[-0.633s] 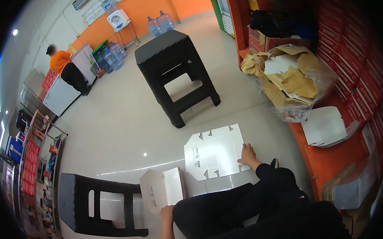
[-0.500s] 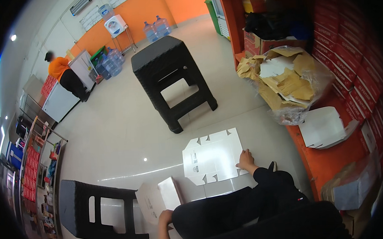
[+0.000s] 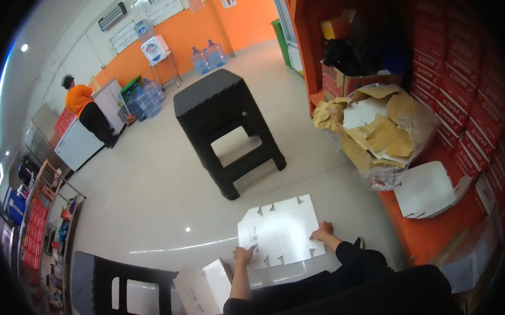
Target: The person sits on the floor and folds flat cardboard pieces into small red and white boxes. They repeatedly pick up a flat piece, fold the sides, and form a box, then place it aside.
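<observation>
A flat white cardboard box blank point(image 3: 283, 223) with notched edges lies in front of me. My right hand point(image 3: 322, 231) is closed on its right edge, thumb over the top face. At the blank's near left corner, my left hand point(image 3: 244, 254) grips the edge, with its fingertips partly hidden. Beside my left forearm is a partly folded white box point(image 3: 197, 290) with a raised side, next to a dark stool.
One black stool point(image 3: 220, 119) stands ahead, another point(image 3: 120, 293) at the near left. Right: an orange bench point(image 3: 399, 235) holds torn brown paper wrapping point(image 3: 381, 132), white cardboard pieces point(image 3: 426, 189) and stacked red boxes point(image 3: 459, 112). A person in orange point(image 3: 81, 100) stands far left by a white chest.
My left hand has left the partly folded box and moved up and right to the blank's near left corner. My right hand stays on the right edge. The view has tilted upward.
</observation>
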{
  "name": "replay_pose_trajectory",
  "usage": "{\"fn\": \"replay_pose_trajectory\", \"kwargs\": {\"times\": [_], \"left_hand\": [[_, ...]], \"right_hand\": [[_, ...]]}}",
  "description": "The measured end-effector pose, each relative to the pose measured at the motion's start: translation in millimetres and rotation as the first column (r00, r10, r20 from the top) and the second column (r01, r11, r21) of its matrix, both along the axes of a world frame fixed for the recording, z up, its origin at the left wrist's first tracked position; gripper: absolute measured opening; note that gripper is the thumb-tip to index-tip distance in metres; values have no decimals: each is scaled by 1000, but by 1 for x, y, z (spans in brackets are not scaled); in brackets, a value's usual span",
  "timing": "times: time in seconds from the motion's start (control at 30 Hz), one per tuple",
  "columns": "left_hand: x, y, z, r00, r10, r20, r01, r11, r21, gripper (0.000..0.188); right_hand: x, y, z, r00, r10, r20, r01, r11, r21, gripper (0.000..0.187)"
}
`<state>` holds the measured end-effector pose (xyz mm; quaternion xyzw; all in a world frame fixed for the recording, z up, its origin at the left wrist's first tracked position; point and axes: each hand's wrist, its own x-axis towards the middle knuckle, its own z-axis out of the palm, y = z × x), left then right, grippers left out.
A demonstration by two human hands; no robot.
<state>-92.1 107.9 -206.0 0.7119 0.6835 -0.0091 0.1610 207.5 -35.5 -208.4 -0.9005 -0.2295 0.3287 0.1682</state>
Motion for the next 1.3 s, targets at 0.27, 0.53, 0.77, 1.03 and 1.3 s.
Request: {"fn": "replay_pose_trajectory", "kwargs": {"times": [0.27, 0.53, 0.77, 1.03, 1.3], "left_hand": [[-30, 17, -28, 768, 299, 566, -117, 935, -335, 66], [-38, 28, -4, 550, 508, 663, -270, 859, -435, 51], [-42, 27, 5, 706, 453, 545, -278, 884, -375, 50], [-29, 16, 18, 513, 525, 679, -168, 837, -520, 49], [-7, -9, 10, 599, 480, 641, 65, 769, -636, 52]], "right_hand": [[25, 16, -45, 884, -174, -435, 329, 892, 311, 76], [9, -21, 80, 614, 693, 378, -777, 616, 132, 92], [-8, -43, 71, 305, 815, 493, -912, 398, -95, 45], [31, -20, -2, 990, 96, -100, -69, 969, 239, 79], [59, 2, 4, 972, 206, -109, -177, 957, 228, 66]]}}
